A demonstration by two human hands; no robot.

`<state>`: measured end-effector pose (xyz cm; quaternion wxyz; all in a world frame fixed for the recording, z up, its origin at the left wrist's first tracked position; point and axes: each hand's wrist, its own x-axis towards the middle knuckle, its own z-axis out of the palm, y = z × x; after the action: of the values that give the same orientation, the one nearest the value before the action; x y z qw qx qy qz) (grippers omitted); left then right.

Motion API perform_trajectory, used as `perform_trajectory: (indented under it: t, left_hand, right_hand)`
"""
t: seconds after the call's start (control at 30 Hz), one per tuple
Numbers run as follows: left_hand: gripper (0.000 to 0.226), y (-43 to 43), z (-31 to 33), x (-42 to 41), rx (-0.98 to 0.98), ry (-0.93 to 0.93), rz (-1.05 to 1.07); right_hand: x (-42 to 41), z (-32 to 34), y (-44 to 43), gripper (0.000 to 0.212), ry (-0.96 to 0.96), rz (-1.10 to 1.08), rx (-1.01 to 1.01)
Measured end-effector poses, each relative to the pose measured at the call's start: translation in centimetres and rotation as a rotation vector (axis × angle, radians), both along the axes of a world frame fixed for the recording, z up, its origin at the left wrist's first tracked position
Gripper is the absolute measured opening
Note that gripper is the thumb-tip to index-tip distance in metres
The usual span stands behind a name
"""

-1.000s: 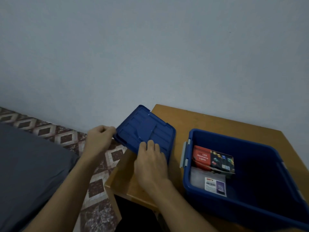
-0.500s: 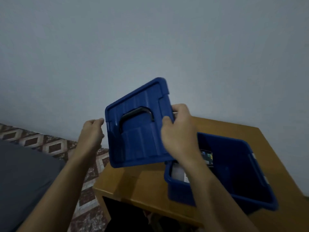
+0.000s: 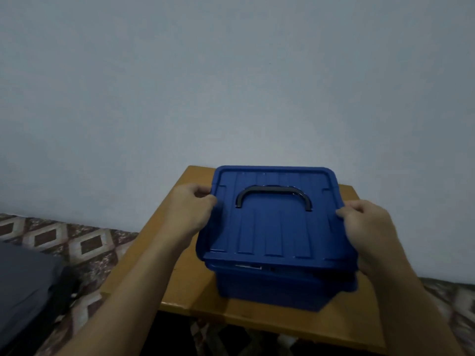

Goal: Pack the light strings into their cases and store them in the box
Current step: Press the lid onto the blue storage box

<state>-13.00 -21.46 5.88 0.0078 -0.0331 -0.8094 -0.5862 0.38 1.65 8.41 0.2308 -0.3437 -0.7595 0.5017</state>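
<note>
A blue plastic box (image 3: 270,286) stands on a small wooden table (image 3: 177,276). Its blue lid (image 3: 275,232) with a black carry handle (image 3: 273,196) lies on top of the box, covering the inside. My left hand (image 3: 190,214) grips the lid's left edge, fingers curled over the rim. At the lid's right edge, my right hand (image 3: 367,232) holds on in the same way. The light-string cases are hidden under the lid.
A plain grey wall rises behind the table. Patterned floor tiles (image 3: 84,242) spread to the left, with a dark grey cloth or mattress (image 3: 23,291) at the lower left. The table's front edge is close to me.
The lid was lifted from the table's left side, swung over, and now sits on the box. Both hands moved with it to the lid's two sides. The cases are no longer visible.
</note>
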Motion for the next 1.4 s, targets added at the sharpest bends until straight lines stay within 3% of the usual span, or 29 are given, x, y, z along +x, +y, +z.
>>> perform_trajectory:
  t: [0.13,0.3,0.5,0.63,0.73,0.8,0.87,0.93,1.07,1.4]
  left_hand:
    - [0.012,2.0,-0.8,0.1,-0.088,0.010,0.013]
    - [0.017,2.5,-2.1,0.2,-0.259,0.043,0.057]
    - [0.021,2.3,-2.8,0.1,-0.287,-0.013,0.047]
    - [0.018,2.0,-2.9,-0.1,-0.295,-0.039,0.029]
    - [0.025,2.0,-2.7,0.3,-0.426,0.011,-0.006]
    - [0.041,2.4,-2.6,1.2,-0.610,0.197,-0.077]
    - [0.056,3.2,-2.3,2.7,-0.691,0.336,-0.219]
    - [0.064,4.4,-2.3,4.1,-0.821,0.318,-0.355]
    - [0.066,5.9,-3.4,5.0,-1.052,0.239,-0.471]
    - [0.066,5.9,-3.0,4.8,-1.142,0.189,-0.531]
  right_hand:
    - [1.2,-1.3,1.9,0.024,-0.113,0.021,0.109]
    - [1.4,-2.8,2.7,0.021,-0.178,0.108,0.200]
    - [1.0,-3.7,3.2,0.019,-0.226,0.139,0.278]
    - [0.9,-4.1,3.5,0.007,-0.241,0.151,0.300]
    - [0.8,-4.6,3.6,0.024,-0.315,0.162,0.460]
    - [0.7,-4.8,3.0,0.033,-0.366,0.177,0.676]
    - [0.4,-4.6,1.9,0.052,-0.381,0.279,0.756]
    - [-0.1,-4.5,0.5,0.063,-0.442,0.439,0.774]
    - [-0.8,-5.6,-1.0,0.063,-0.554,0.568,0.825]
    - [-0.9,-5.8,-1.0,0.062,-0.618,0.593,0.855]
